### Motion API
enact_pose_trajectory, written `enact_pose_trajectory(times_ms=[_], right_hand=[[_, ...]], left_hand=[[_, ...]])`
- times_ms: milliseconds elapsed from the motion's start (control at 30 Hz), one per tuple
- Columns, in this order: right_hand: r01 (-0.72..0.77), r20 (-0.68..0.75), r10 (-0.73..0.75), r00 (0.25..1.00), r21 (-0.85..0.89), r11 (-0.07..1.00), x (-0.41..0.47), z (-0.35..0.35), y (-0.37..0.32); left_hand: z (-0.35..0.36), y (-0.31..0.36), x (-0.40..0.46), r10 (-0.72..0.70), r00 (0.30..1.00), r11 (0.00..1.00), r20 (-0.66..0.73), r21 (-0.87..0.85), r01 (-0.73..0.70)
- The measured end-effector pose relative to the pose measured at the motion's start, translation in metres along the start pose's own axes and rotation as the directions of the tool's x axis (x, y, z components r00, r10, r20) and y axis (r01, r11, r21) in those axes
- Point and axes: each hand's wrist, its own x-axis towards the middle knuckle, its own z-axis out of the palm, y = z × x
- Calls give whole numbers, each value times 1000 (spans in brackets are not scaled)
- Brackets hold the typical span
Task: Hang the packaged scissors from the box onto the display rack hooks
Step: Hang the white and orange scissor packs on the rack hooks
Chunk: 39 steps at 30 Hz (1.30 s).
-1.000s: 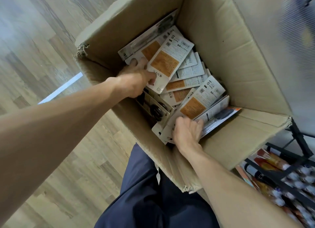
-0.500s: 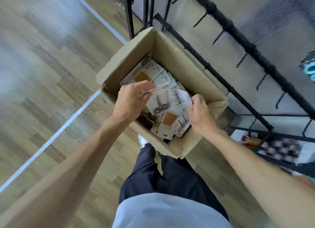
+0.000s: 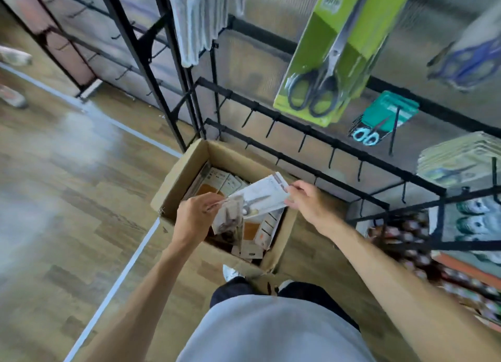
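A second ago both hands were down among the packs at the bottom of the box; now they are up above its mouth, and the view has lifted to take in the rack — so the picking step looks done and the hanging step is about to begin.

On the left, the left hand (image 3: 197,218) is closed around a small bundle of packaged scissors (image 3: 228,218), fingers curled over the top edges, the packs dangling over the cardboard box (image 3: 173,188) on the wooden floor (image 3: 67,193). More packs remain inside, orange-and-white backs up.

Further right, the right hand (image 3: 307,202) pinches the end of a single pack (image 3: 264,197), held nearly flat and clear of the box, its other end close to the left hand's bundle — it seems to be peeled off as the first to hang.

Beyond, the display rack (image 3: 298,126) offers a row of bare black hooks (image 3: 331,157) just behind the box. Green-carded scissors (image 3: 322,71) and teal ones (image 3: 379,123) already hang higher up. The pack's hang hole is too blurred to make out.
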Motion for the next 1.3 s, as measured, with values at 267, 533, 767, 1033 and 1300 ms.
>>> enact_pose_trajectory(times_ms=[267,533,767,1033,1300], right_hand=[[378,66,-397,915,-479,792,-23,-25,-5],[408,-38,-475,879,-455,792,-67,-110,-6],[372,-260,-490,832,-393,841,-118,-215,-6],[396,-371,-601,707,-496,772,-208,-317,-34],[420,-496,-679,541,-541,729,-262,-419,-66]], left_hand=[[7,35,2,40,997,998,67,36,-42],[22,106,9,291,938,953,188,24,-301],[50,221,41,557,793,816,247,15,-578],[80,354,49,741,631,659,228,-66,-749],[73,468,27,869,475,487,140,-69,-870]])
